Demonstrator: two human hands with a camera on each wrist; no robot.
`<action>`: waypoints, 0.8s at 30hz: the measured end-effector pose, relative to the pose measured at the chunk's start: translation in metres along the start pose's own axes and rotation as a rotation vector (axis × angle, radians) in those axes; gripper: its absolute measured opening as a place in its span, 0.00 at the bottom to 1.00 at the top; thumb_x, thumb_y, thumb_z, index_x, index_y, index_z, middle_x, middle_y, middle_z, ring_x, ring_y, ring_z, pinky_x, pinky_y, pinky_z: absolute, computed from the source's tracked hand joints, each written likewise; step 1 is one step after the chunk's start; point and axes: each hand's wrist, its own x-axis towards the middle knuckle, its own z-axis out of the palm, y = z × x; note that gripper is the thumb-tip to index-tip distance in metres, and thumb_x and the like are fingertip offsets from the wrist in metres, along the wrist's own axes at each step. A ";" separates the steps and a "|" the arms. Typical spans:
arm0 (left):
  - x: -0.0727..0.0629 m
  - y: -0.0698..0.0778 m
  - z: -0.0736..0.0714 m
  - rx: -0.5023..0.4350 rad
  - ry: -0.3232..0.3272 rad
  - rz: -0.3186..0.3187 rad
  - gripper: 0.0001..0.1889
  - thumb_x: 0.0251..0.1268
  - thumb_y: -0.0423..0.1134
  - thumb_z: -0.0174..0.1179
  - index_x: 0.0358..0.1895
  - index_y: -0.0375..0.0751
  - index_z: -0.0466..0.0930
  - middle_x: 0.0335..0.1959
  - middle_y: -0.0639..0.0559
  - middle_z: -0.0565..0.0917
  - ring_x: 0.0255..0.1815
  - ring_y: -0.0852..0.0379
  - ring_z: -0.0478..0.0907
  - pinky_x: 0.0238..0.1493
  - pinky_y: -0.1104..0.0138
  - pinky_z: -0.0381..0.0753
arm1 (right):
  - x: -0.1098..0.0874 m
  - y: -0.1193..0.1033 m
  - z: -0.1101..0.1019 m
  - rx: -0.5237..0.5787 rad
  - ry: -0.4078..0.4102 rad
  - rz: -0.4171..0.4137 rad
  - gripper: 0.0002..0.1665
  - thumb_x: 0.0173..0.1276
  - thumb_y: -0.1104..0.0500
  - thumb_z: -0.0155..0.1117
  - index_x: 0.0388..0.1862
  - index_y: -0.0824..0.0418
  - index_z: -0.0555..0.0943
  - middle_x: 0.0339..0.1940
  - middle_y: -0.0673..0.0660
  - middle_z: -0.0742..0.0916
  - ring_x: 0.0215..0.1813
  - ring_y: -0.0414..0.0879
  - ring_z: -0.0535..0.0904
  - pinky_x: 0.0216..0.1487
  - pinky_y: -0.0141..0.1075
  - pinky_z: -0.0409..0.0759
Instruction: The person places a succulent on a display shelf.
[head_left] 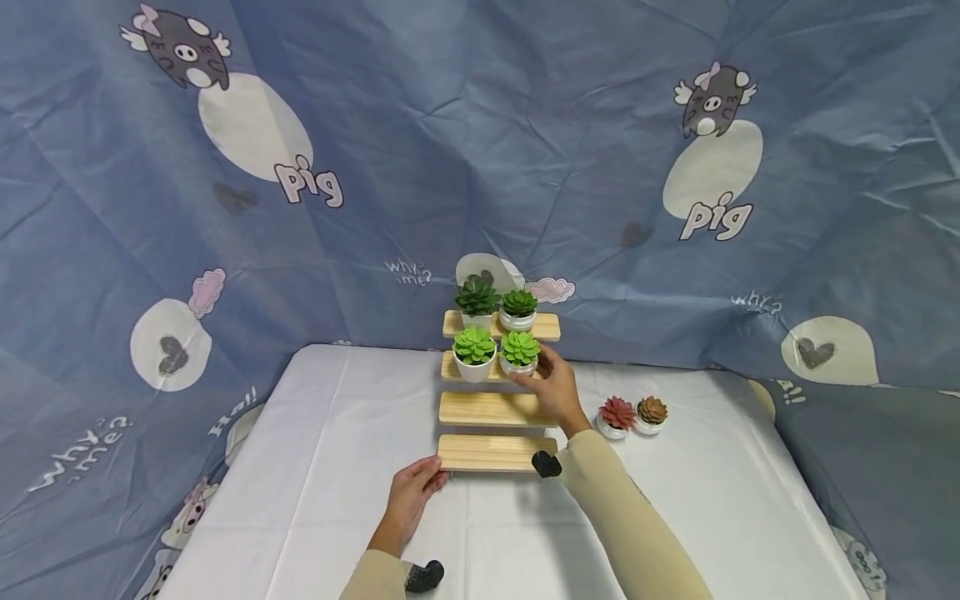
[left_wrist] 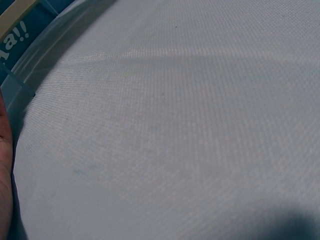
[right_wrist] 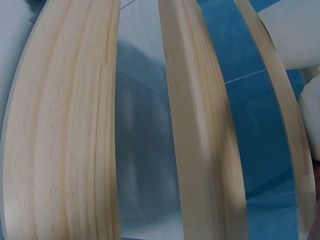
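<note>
Succulent (head_left: pixel 520 348) in the right hand (head_left: pixel 558 390) at a stepped wooden stand (head_left: pixel 480 409)

The right hand clasps the white pot of this bright green plant, thumb in front and fingers round its far right side. The pot is at the right half of the second board (head_left: pixel 447 367) from the top; whether it rests there or hangs just above, I cannot tell. The left hand (head_left: pixel 408 496) pinches the left front corner of the lowest board (head_left: pixel 487 454) between thumb and fingers.

Just left of the gripped pot stands a light green succulent (head_left: pixel 474 346) in a taller white pot, on the same board. The top board (head_left: pixel 549 327) carries two more: a dark green succulent (head_left: pixel 477 296) on the left and a smaller green succulent (head_left: pixel 518 303) on the right. Off to the right of the stand, a red succulent (head_left: pixel 617 413) and a brown succulent (head_left: pixel 652 411) stand side by side in white pots on the white cloth (head_left: pixel 360 433).

Behind it all hangs a blue sheet (head_left: pixel 480 125) printed with pigs and lettering. The left wrist view shows mostly cloth, with a strip of the hand at its edge; the right wrist view looks closely along the boards, with white pots cut off at its right side
</note>
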 end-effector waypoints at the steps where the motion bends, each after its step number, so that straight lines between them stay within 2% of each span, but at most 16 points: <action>1: 0.000 0.000 0.000 0.000 -0.001 -0.001 0.10 0.68 0.31 0.58 0.46 0.25 0.79 0.30 0.50 0.83 0.32 0.61 0.81 0.38 0.73 0.82 | 0.000 0.000 0.000 0.000 -0.001 0.001 0.40 0.57 0.64 0.74 0.67 0.65 0.69 0.65 0.62 0.75 0.66 0.54 0.70 0.68 0.41 0.68; 15: 0.002 -0.001 -0.001 -0.021 0.000 -0.006 0.09 0.68 0.30 0.58 0.45 0.25 0.79 0.30 0.49 0.84 0.33 0.60 0.81 0.38 0.72 0.82 | -0.003 -0.001 -0.002 0.009 -0.002 0.005 0.43 0.55 0.66 0.75 0.68 0.65 0.66 0.64 0.63 0.75 0.65 0.55 0.71 0.66 0.40 0.71; 21: 0.002 -0.001 -0.003 -0.011 -0.004 -0.009 0.09 0.68 0.31 0.59 0.44 0.26 0.80 0.30 0.49 0.84 0.32 0.61 0.81 0.38 0.72 0.82 | -0.015 0.006 -0.020 0.034 0.035 -0.067 0.43 0.54 0.69 0.75 0.68 0.68 0.66 0.63 0.67 0.74 0.64 0.60 0.71 0.65 0.46 0.71; 24: 0.003 -0.002 -0.003 -0.016 -0.008 -0.013 0.09 0.68 0.31 0.59 0.44 0.27 0.80 0.30 0.50 0.84 0.33 0.61 0.81 0.38 0.72 0.82 | -0.024 0.012 -0.034 0.034 0.091 -0.093 0.40 0.55 0.70 0.74 0.67 0.67 0.68 0.62 0.67 0.75 0.63 0.58 0.70 0.64 0.48 0.71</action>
